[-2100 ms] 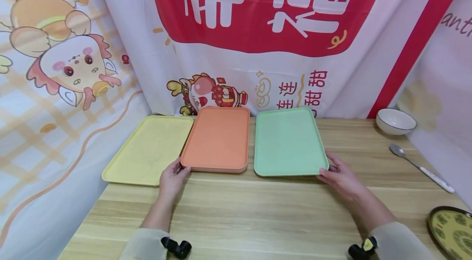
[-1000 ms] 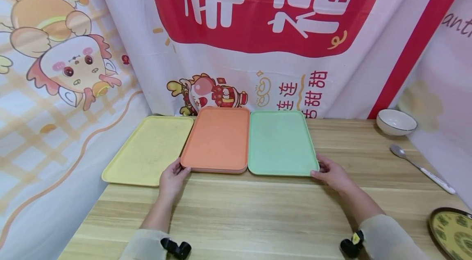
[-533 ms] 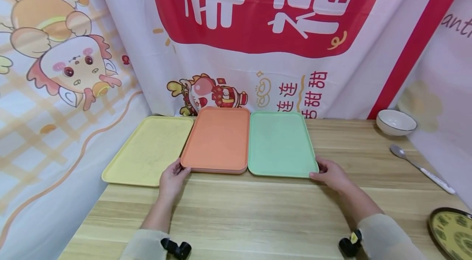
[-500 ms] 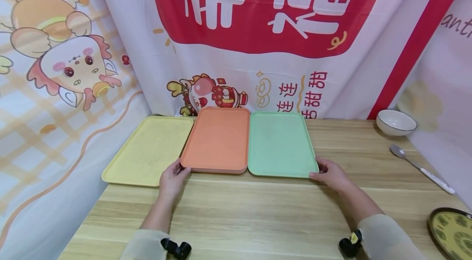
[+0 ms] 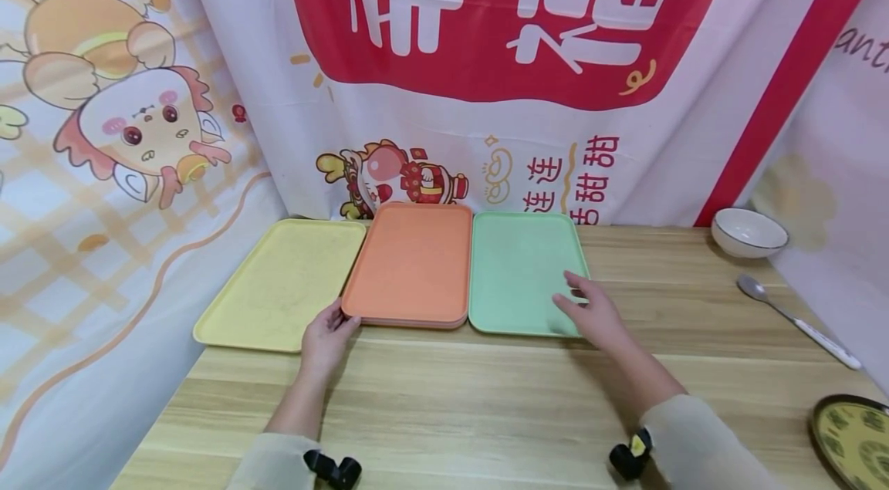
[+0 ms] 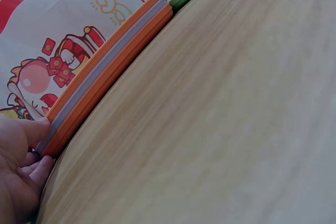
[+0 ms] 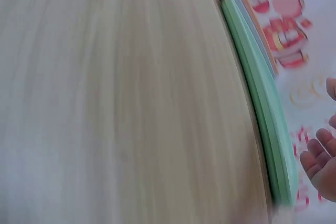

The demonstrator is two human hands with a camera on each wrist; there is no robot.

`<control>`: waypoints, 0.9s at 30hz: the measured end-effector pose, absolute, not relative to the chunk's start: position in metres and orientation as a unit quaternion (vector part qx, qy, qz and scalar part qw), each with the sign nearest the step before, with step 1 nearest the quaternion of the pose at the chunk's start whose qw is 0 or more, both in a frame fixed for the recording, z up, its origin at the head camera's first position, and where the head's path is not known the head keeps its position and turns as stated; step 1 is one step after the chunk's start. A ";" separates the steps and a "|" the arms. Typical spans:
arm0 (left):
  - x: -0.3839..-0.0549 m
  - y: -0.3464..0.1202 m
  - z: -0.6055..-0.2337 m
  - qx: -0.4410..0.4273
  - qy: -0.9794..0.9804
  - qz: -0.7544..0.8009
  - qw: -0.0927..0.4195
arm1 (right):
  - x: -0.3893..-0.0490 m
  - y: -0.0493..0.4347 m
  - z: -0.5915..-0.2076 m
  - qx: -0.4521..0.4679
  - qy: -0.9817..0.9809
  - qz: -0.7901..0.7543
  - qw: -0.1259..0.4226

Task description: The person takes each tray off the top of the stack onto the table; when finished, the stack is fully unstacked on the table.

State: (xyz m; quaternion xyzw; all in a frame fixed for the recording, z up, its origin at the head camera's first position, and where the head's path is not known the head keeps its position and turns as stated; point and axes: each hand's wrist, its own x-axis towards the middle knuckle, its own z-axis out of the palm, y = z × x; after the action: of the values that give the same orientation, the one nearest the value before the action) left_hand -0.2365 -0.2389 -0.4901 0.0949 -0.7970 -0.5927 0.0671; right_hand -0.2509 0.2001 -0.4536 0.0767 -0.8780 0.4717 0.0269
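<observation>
My left hand [image 5: 323, 342] pinches the near left corner of a stack of trays with an orange tray [image 5: 410, 266] on top. In the left wrist view, a greyish layer [image 6: 100, 69] shows between two orange rims, and the thumb lies against the upper one. Right beside this stack lies the green tray [image 5: 521, 266], with another green rim under it in the right wrist view. My right hand [image 5: 596, 312] hovers over its near right corner, fingers spread and holding nothing. A yellow tray [image 5: 278, 282] lies left of the orange stack, partly behind the left hand.
On the right of the wooden table [image 5: 458, 413] are a white bowl [image 5: 750, 234], a spoon [image 5: 799, 320] with a pale handle, and a round yellow-patterned item [image 5: 857, 436] with a dark rim. Printed cloth [image 5: 500, 81] hangs behind the trays.
The green tray slid left until it met the orange stack. Since then my right hand has let go of its corner and moved up and left over it. The left hand has stayed put.
</observation>
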 end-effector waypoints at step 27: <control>-0.236 -0.238 -0.490 0.096 -0.797 -0.590 0.083 | -0.265 0.065 -0.469 0.112 -0.924 0.357 -0.077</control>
State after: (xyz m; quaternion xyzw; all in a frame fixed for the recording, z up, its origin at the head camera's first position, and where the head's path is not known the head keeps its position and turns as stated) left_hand -0.2361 -0.2375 -0.4902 0.0964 -0.7972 -0.5901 0.0835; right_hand -0.2646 0.0646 -0.4687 0.1124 -0.9242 0.3567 -0.0772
